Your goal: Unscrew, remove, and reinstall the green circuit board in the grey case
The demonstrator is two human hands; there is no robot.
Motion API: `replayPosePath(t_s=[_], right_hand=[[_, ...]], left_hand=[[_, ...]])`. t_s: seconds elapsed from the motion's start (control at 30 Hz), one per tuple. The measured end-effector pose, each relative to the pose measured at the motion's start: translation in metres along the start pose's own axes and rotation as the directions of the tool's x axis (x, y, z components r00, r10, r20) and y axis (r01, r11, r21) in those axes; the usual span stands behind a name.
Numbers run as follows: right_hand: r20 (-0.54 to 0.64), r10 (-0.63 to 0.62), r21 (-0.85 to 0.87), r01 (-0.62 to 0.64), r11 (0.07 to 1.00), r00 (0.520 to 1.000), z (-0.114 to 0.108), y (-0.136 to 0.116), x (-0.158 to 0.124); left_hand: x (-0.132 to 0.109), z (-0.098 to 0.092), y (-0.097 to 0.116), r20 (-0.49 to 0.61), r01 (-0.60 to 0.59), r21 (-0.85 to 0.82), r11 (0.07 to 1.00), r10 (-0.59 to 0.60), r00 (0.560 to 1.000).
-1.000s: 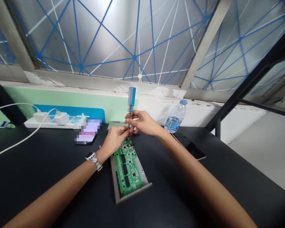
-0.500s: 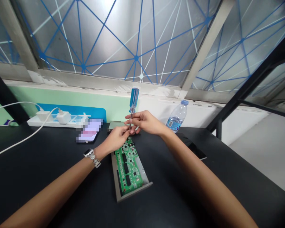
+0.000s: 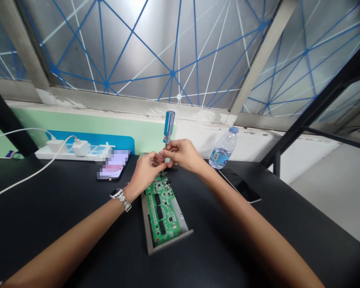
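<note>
A screwdriver with a blue and clear handle stands nearly upright over the far end of a green circuit board. The board sits in a grey metal tray on the black table. My right hand is closed around the screwdriver's shaft, just under the handle. Lower down, my left hand has its fingers pinched at the shaft, touching the right fingertips. Both hands hide most of the shaft and the far end of the tray.
A white power strip with plugs and cables lies at the back left, beside a lit phone. At the back right stand a water bottle and a flat black tablet. The black table meets the wall behind.
My left hand has turned and its fingers have curled higher around the shaft. My right fingers have drawn together on the shaft. The board and tray are nearly unmoved.
</note>
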State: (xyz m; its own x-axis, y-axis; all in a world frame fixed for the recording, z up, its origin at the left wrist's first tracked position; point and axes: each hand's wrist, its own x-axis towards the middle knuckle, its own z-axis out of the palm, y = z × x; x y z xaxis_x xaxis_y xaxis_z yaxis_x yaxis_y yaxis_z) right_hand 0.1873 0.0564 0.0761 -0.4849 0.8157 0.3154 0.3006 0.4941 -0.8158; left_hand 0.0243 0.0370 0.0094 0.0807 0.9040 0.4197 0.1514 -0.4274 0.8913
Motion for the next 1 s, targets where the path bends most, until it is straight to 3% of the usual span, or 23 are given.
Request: replayPosePath(t_s=[0.13,0.27,0.47,0.7,0.8,0.9,1.0], right_hand=[[-0.048,0.007,-0.004,-0.008,1.0,0.999,0.003,0.003,0.001],[-0.033,0.054,0.073,-0.052,0.996,0.998,0.001,-0.002,0.001],[0.157,0.117,0.206,-0.149,0.967,0.981,-0.005,-0.012,0.0],[0.159,0.117,0.201,-0.148,0.968,0.98,-0.008,-0.008,0.0],[0.11,0.075,0.154,-0.091,0.984,0.991,-0.007,-0.006,0.0],[0.058,0.04,0.104,-0.046,0.993,0.997,-0.005,-0.006,0.0],[0.007,0.033,0.061,-0.033,0.998,0.999,-0.003,-0.007,-0.001]], left_hand=[[0.003,-0.001,-0.002,0.055,0.128,-0.209,0.969,-0.119,0.991],[0.006,-0.005,-0.001,0.146,0.222,-0.266,0.938,-0.188,0.971],[0.007,-0.012,0.004,0.288,0.2,-0.264,0.944,-0.121,0.95],[0.007,-0.014,0.006,0.39,0.145,-0.219,0.965,-0.049,0.92],[0.005,-0.009,0.0,0.336,0.099,-0.213,0.972,-0.023,0.942],[0.001,-0.003,-0.004,0.159,0.006,-0.039,0.999,0.0,0.987],[-0.003,0.0,-0.003,0.027,-0.048,0.106,0.993,0.046,0.999]])
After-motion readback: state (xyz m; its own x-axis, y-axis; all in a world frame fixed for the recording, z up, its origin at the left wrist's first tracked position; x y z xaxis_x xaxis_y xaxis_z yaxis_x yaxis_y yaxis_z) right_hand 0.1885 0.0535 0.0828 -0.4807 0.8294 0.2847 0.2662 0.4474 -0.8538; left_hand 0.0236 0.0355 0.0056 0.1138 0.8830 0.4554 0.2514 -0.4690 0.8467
